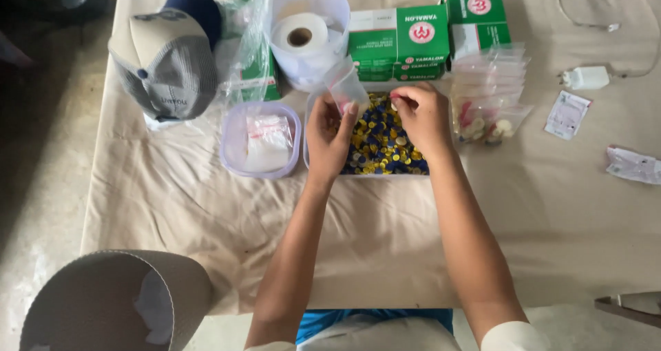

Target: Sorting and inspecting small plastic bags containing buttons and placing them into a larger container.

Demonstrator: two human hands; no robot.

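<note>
The small clear plastic bag (346, 84) is pinched at its lower edge by my left hand (329, 136), fingers closed on it, so the bag stands tilted above the near left corner of the tray of buttons (383, 159). My right hand (423, 117) is just beside it, over the same tray, with thumb and forefinger nipped together near the top of the pile; I cannot tell whether a piece sits between them. The tray is filled with small yellow and blue discs and rests on the cloth-covered table (385, 241).

Left of the tray I see a pale purple tub (234, 151) with folded clear bags in it. Right of the tray lies a stack of filled clear bags (487, 89). Behind the tray stand green and white boxes (399, 44) and a clear container holding a white paper roll (301, 35). A grey and blue cap (169, 58) lies at the far left, and a white charger plug (586, 77) with its cable is well apart at the right.
</note>
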